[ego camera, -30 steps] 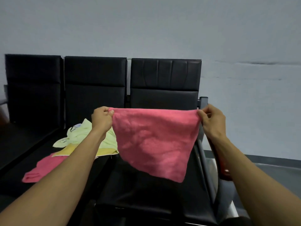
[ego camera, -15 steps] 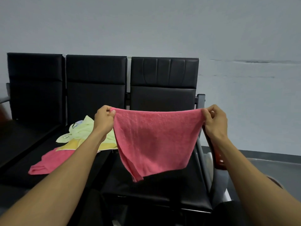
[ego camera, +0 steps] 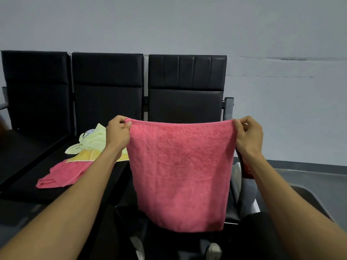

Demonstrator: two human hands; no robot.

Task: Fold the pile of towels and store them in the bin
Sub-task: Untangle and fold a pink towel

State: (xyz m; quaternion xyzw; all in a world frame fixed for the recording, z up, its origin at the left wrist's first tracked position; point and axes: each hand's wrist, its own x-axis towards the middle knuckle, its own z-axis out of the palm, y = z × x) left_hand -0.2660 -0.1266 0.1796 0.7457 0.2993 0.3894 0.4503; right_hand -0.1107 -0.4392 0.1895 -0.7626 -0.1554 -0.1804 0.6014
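Right seat (ego camera: 131, 184) largely hidden behind the pink towel (ego camera: 180, 175)

I hold a pink towel (ego camera: 180, 171) up in front of me, my left hand (ego camera: 117, 135) pinching its top left corner and my right hand (ego camera: 248, 136) pinching the top right, so it hangs flat over the rightmost black seat (ego camera: 187, 87). On the middle seat lie a pale green towel (ego camera: 92, 141), a yellow towel (ego camera: 85, 155) and another pink one (ego camera: 63, 174).

Held towel (ego camera: 180, 173) in front of rt seat (ego camera: 185, 102); towel pile (ego camera: 82, 152) on mid seat, left.
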